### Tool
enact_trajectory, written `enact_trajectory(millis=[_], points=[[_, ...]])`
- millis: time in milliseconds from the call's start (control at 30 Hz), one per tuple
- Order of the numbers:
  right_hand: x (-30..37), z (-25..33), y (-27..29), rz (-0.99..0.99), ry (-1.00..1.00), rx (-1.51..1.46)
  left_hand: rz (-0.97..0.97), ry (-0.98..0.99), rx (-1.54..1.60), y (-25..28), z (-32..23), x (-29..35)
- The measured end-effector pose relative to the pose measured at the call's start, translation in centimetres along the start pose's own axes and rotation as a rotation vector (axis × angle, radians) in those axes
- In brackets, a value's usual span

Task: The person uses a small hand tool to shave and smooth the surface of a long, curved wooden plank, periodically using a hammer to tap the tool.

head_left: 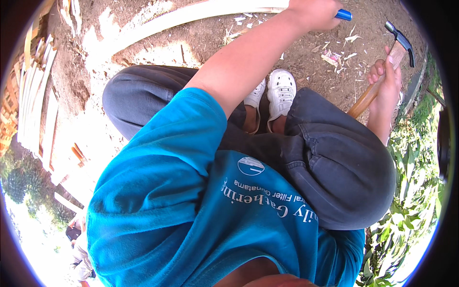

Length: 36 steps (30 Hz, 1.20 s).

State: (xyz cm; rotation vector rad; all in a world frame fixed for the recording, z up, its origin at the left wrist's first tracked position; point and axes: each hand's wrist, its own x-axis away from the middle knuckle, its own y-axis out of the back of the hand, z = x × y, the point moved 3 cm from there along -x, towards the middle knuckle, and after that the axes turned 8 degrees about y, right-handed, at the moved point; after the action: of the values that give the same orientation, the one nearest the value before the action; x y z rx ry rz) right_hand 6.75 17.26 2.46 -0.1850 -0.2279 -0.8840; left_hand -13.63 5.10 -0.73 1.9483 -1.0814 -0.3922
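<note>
My left arm reaches across to the top of the view, where my left hand [315, 13] is closed in a fist. A short blue cylindrical end [343, 15] sticks out of the fist; the rest is hidden by the hand or beyond the picture's edge, so its kind is unclear. Beyond my right knee, my right hand [386, 83] grips a claw hammer [398, 50] by its wooden handle. The dark metal head points up and away. The handle's lower end goes behind my knee. A long pale curved strip [191, 15] lies on the ground, ending near my left hand.
Pale shavings [353, 37] are scattered over the brown dirt [320, 57] ahead of my white shoes [281, 93]. Long pale strips [36, 95] and woven slats [8, 112] lie at the far left, near an orange-handled tool [78, 152]. Green plants [406, 191] border the right side.
</note>
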Motion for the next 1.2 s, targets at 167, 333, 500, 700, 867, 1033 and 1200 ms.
enact_trajectory(millis=[167, 333, 500, 700, 867, 1033, 1200], points=[[1.0, -1.4, -2.1, 0.178, -0.133, 0.180, 0.003, 0.003, 0.022, -0.2, 0.4, -0.1], [0.7, -2.1, -1.9, 0.193, -0.124, 0.180, 0.011, -0.016, -0.009, -0.1, 0.3, -0.1], [0.4, -2.7, -1.5, 0.145, -0.040, 0.105, 0.072, 0.067, -0.045, -0.9, 0.8, -0.1], [0.2, -2.8, -1.4, 0.083, -0.008, 0.094, 0.085, 0.055, -0.005, 0.1, 0.5, -0.2], [1.4, -3.5, -2.6, 0.238, -0.176, 0.197, 0.083, 0.070, -0.054, 0.8, 0.0, -0.3], [0.7, -3.6, -1.6, 0.181, -0.108, 0.152, 0.074, 0.080, -0.074, 0.4, 0.1, 0.3], [0.8, -3.6, -2.0, 0.175, -0.122, 0.125, 0.068, 0.049, -0.150, -0.2, 1.4, 0.1]])
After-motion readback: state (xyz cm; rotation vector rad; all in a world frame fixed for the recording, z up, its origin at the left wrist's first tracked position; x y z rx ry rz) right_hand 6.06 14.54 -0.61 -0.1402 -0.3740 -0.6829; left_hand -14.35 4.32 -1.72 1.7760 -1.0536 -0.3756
